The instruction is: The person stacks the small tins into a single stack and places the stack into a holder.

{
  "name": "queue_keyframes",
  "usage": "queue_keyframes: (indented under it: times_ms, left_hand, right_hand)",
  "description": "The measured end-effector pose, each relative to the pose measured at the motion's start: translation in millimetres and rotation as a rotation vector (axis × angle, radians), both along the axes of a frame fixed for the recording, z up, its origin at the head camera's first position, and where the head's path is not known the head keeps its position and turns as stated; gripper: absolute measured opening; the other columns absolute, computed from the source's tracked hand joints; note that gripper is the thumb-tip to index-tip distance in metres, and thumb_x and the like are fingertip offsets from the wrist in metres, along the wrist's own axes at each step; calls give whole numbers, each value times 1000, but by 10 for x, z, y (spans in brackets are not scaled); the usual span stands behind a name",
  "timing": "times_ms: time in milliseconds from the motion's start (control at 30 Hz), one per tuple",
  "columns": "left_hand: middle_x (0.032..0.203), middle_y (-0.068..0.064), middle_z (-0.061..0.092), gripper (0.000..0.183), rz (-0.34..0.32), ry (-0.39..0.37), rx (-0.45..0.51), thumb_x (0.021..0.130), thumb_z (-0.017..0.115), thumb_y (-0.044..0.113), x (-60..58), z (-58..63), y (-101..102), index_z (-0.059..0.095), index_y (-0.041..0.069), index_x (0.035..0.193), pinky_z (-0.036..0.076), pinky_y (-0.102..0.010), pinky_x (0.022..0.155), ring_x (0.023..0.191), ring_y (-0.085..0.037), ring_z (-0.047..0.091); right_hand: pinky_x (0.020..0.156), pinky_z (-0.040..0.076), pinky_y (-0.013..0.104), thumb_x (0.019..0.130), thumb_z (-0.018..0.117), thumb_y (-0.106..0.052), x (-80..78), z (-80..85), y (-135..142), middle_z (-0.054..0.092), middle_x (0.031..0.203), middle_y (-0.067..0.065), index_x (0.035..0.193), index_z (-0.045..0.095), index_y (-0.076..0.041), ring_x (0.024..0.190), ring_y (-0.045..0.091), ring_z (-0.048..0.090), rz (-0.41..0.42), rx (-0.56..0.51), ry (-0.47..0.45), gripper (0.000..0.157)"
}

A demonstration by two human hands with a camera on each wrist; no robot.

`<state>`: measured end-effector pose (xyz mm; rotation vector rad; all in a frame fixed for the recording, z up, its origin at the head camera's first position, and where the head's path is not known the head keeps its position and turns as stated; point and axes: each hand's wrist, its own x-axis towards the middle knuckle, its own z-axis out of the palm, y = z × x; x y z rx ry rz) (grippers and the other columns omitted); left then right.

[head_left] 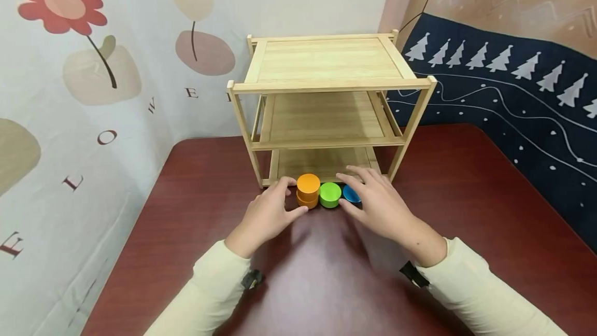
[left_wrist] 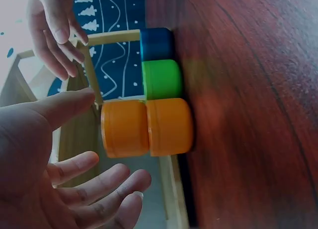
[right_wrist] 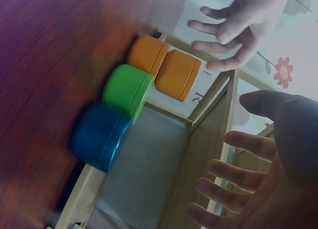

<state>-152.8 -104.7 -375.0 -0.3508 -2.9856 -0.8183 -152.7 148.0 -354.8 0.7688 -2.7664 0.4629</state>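
Note:
Two orange round containers stand stacked, the upper orange container (head_left: 308,183) on the lower orange container (head_left: 307,202). A green container (head_left: 330,195) stands right beside them, and a blue container (head_left: 352,194) beside the green one. My left hand (head_left: 269,215) hovers just left of the orange stack, thumb and fingers spread apart with a gap to it in the left wrist view. My right hand (head_left: 380,204) is over the blue container, partly hiding it in the head view. The right wrist view shows this hand's fingers (right_wrist: 233,177) extended and apart from every container.
A three-tier wooden rack (head_left: 332,87) stands directly behind the containers. All rest on a dark red-brown table (head_left: 196,185). A wall cloth with flowers (head_left: 65,4) hangs at the left, and a dark cloth with white trees (head_left: 501,58) at the right.

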Motion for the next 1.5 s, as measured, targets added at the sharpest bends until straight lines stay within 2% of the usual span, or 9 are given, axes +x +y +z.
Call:
queue_keyframes:
  times_ms: [100, 233, 467, 567, 800, 967, 1233, 1500]
  left_hand:
    - [122, -4, 68, 62, -1, -41, 38, 85, 79, 41, -66, -72, 5, 50, 19, 135, 53, -53, 86, 111, -22, 67]
    - [120, -9, 68, 63, -7, -59, 53, 85, 80, 37, -160, -153, 18, 50, 15, 135, 52, -51, 90, 111, -24, 67]
    - [100, -7, 70, 69, -7, -103, 85, 85, 79, 36, -313, -302, 23, 47, 7, 139, 51, -45, 92, 97, -24, 67]
    - [96, -6, 70, 70, -4, -138, 107, 86, 79, 36, -355, -356, 5, 46, 7, 140, 51, -44, 93, 95, -25, 67]
    - [101, -9, 68, 66, -10, -227, 193, 88, 78, 33, -390, -461, -29, 46, 8, 140, 50, -44, 92, 93, -23, 65]
    - [100, -8, 69, 63, -41, -226, 248, 87, 78, 28, -434, -527, -45, 48, 6, 138, 52, -40, 86, 84, -17, 63]
    - [99, -9, 67, 57, -43, -252, 388, 86, 80, 21, -471, -644, -116, 52, 7, 133, 51, -28, 66, 73, -13, 59]
    - [95, -7, 65, 49, -56, -234, 395, 86, 78, 21, -488, -697, -157, 55, 7, 128, 49, -27, 69, 72, -13, 56]
  right_hand:
    - [104, 42, 61, 91, 73, -33, -39, -53, -16, 54, 143, 13, 138, 59, -16, 131, 34, 50, -5, -20, -3, 52]
    - [105, 42, 59, 90, 73, -32, -84, -118, -17, 56, 141, 13, 135, 62, -16, 130, 34, 51, -15, -34, -26, 49]
    - [105, 44, 57, 91, 72, -30, -190, -156, 12, 59, 138, 13, 130, 66, -13, 129, 34, 53, -26, -68, -60, 43]
    - [104, 44, 57, 92, 71, -30, -231, -172, 16, 59, 137, 12, 129, 67, -13, 128, 33, 53, -26, -92, -69, 41]
    - [100, 48, 54, 93, 70, -30, -256, -281, 29, 59, 136, 12, 129, 67, -15, 126, 33, 55, -32, -108, -98, 40]
    - [98, 49, 52, 92, 71, -30, -285, -363, 52, 60, 134, 11, 128, 67, -15, 122, 31, 56, -34, -116, -95, 39]
    - [99, 48, 54, 90, 74, -28, -314, -430, 63, 60, 135, 14, 129, 67, -13, 123, 33, 57, -45, -100, -119, 42]
    - [97, 50, 54, 90, 74, -28, -344, -475, 81, 60, 135, 13, 131, 65, -13, 123, 33, 56, -59, -86, -156, 44]
